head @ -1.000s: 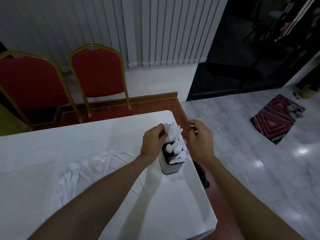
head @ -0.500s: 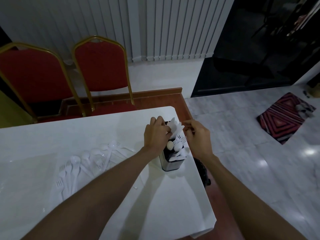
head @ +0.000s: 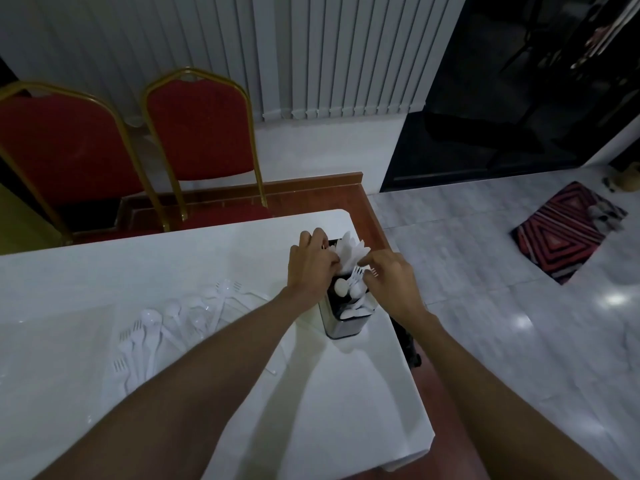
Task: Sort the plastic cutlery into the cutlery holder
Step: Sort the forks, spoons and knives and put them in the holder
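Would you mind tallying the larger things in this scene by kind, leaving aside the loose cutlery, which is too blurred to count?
Red chairs: 2
White table: 1
Cutlery holder: 1
Striped floor mat: 1
Hands at the holder: 2, left hand, right hand
Total: 7

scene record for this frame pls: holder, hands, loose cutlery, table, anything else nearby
holder: cutlery holder, upright near the table's right edge, part filled with white cutlery
left hand: left hand at the holder's top, fingers among the pieces
right hand: right hand at the holder's right side
loose cutlery: forks and spoons spread on the table, left of the holder
table: white table
nearby: two red chairs
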A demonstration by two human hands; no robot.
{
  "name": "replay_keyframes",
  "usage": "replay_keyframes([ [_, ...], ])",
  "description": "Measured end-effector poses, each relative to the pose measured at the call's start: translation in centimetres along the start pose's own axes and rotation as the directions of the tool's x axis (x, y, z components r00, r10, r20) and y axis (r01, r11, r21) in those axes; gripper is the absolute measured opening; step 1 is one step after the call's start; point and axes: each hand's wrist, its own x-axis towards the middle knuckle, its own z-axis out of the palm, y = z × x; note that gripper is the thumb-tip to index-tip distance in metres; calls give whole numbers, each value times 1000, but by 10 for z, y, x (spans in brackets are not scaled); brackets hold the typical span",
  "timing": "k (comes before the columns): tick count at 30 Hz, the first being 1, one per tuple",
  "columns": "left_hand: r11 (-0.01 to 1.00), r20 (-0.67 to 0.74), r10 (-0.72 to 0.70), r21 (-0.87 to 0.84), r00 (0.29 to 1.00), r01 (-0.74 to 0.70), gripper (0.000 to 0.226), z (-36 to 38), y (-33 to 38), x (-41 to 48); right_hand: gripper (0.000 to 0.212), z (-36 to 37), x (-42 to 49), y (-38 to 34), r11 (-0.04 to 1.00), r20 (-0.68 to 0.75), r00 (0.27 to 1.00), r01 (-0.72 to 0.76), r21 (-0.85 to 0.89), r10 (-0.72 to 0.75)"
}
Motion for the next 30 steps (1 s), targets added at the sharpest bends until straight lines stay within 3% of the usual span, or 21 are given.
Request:
replay_keyframes([
  [4, 982, -51, 106, -153, 993, -113, 20, -3, -13, -11, 14, 7, -6, -1, 999, 86, 996, 2, -36, 1],
  [9, 953, -100, 132, -260, 986, -154, 25, -1, -23, -27, 24, 12, -7, -5, 998, 109, 994, 9, -54, -3],
  [17, 943, -133, 23, -326, 991, -66, 30, -4, -33, -40, 31, 23, -17, -20, 973, 176, 984, 28, -229, 13],
  [27, 944, -137, 50, -318, 989, -92, 27, -13, -45, -53, 29, 33, -3, -33, 966, -7, 971, -239, -93, 240],
  [30, 936, -125, 45, -341, 991, -86, 26, -13, -48, -57, 27, 34, -2, -33, 971, -6, 976, -217, -98, 217],
])
